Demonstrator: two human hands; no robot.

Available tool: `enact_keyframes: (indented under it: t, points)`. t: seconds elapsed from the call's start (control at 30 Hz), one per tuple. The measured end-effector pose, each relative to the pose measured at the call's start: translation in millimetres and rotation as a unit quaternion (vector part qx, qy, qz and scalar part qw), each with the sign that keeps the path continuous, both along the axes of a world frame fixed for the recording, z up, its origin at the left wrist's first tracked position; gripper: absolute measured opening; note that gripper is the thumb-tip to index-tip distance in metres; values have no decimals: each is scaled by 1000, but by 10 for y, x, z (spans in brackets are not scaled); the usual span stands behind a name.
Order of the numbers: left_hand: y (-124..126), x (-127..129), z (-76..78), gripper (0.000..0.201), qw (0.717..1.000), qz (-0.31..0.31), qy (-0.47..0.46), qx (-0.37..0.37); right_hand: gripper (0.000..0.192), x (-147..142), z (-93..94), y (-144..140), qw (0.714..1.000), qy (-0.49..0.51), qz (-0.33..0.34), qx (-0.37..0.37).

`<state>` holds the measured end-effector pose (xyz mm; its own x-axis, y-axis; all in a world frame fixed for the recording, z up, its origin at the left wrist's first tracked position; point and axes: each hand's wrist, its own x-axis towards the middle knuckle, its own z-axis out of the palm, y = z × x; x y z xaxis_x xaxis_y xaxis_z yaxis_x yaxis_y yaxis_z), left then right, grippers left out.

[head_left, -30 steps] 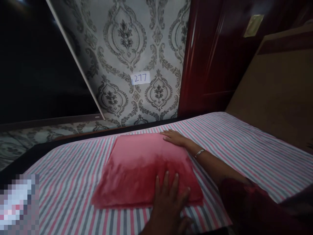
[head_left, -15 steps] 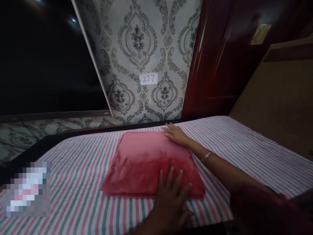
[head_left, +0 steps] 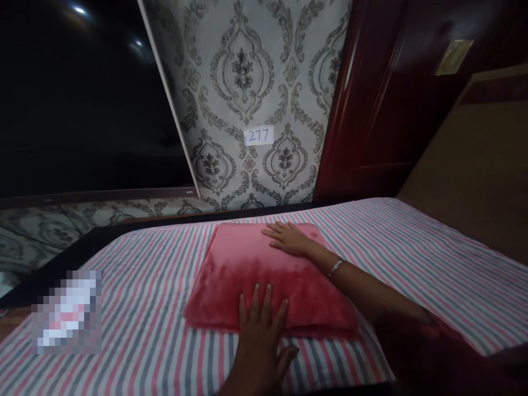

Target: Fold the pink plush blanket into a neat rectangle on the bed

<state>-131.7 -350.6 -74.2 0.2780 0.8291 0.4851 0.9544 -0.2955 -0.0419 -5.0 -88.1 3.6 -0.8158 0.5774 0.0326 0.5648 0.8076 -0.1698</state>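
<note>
A plush red rectangular pillow (head_left: 268, 280) lay flat in the lower centre of the frame on a bed covered by a pink, grey and white striped sheet (head_left: 412, 258). The left hand (head_left: 259, 330) rested flat with fingers spread on the pillow's near edge, while the right hand (head_left: 286, 237), a thin metal bangle (head_left: 336, 268) on its wrist, lay flat and open-fingered on its far part, gripping nothing. Above centre, a small white label reading 277 (head_left: 258, 135) sat on grey damask-patterned wallpaper (head_left: 243, 71).

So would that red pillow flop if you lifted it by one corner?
Probably. The red pillow looks soft and plush, lying low on the striped sheet, so it would likely sag. It seems light. Its fuzzy cover should grip, not slip, under the left hand.
</note>
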Motion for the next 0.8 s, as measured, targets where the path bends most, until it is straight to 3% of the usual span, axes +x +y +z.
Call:
enact_keyframes:
  t: [0.17, 0.27, 0.33, 0.43, 0.6, 0.7, 0.8]
  points:
    - [-19, 14, 28, 88, 1000, 6, -11, -19, 59, 42, 84, 229, 991, -33, -130, -22]
    - [-51, 54, 55, 85, 999, 4, -29, -26, 62, 2, 110, 174, 987, -31, -156, -3]
    - [-84, 60, 98, 82, 999, -10, -36, -23, 61, -85, 114, 43, 992, -23, -122, 15]
    - [-147, -34, 210, 67, 998, -11, -51, 19, 59, -291, 125, -266, 999, 3, -4, 32]
    - [-262, -435, 339, 58, 991, 101, -63, 68, 56, -724, 164, -775, 985, 9, 172, 4]
    - [-317, -618, 276, 66, 992, 114, -47, 41, 56, -981, 145, -837, 974, 5, 225, -6]
    - [-353, -683, 157, 78, 993, 113, -41, 14, 58, -1195, 86, -650, 973, -1, 229, -9]
